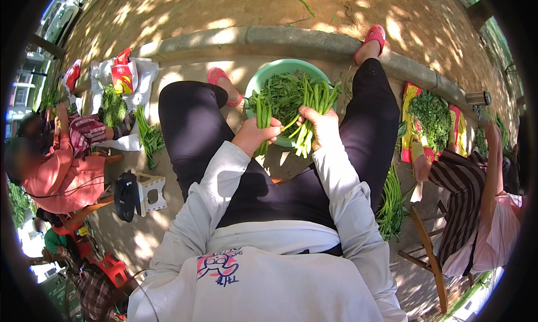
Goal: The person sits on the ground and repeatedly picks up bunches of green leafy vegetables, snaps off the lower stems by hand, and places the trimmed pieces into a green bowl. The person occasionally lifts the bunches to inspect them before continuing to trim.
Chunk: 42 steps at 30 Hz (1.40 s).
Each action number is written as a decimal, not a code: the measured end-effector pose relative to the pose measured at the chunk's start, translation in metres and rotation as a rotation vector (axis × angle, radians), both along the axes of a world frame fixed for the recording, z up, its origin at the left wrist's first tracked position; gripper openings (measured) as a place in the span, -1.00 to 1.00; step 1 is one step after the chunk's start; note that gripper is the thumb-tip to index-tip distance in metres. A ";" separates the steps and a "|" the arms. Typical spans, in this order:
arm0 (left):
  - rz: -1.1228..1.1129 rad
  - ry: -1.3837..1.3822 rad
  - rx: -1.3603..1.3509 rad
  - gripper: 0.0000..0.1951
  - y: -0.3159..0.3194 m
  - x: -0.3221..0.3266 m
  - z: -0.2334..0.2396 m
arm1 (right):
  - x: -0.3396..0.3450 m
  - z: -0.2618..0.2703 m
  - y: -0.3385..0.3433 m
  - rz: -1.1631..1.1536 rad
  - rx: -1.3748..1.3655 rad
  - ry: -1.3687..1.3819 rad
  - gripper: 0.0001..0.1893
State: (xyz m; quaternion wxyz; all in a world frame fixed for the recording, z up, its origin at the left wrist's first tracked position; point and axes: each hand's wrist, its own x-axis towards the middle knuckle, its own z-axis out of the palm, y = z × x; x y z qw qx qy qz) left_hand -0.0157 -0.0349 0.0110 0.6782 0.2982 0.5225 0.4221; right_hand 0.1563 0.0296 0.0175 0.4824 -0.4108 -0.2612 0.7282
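Between my knees stands a round green plastic basin (pixel 256 83) with leafy greens (pixel 281 93) heaped inside. My left hand (pixel 258 135) is closed around a small upright bunch of green stems (pixel 263 112) at the basin's near left side. A larger bunch of green stems (pixel 316 99), leafy at its far end, is gripped by my right hand (pixel 320 124) above the basin's right part. One thin stem spans the gap between my two hands. The lower ends of both bunches point towards me.
A concrete kerb (pixel 294 40) runs beyond the basin. Loose stalks lie at left (pixel 149 137) and at right (pixel 391 204). A white plastic step stool (pixel 152 193) with a black bag (pixel 127 196) stands left. People sit on both sides; a wooden chair (pixel 428 254) is at right.
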 end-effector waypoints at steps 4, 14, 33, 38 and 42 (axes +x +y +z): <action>-0.012 -0.006 0.011 -0.77 0.000 0.000 -0.003 | 0.000 0.000 -0.001 -0.011 0.017 -0.015 -0.79; 0.069 0.091 -0.042 -0.85 0.001 0.004 -0.007 | -0.002 -0.005 -0.003 0.069 -0.004 0.171 -0.74; 0.372 -0.216 -0.122 -0.87 0.004 -0.004 -0.020 | -0.004 0.031 -0.008 0.331 -0.056 0.218 -0.71; 0.320 -0.239 -0.155 -0.83 0.007 0.002 -0.005 | -0.003 0.026 -0.008 0.323 0.057 0.189 -0.72; 0.242 -0.293 -0.181 -0.77 0.004 -0.001 -0.005 | -0.003 0.015 -0.006 0.286 0.036 0.102 -0.76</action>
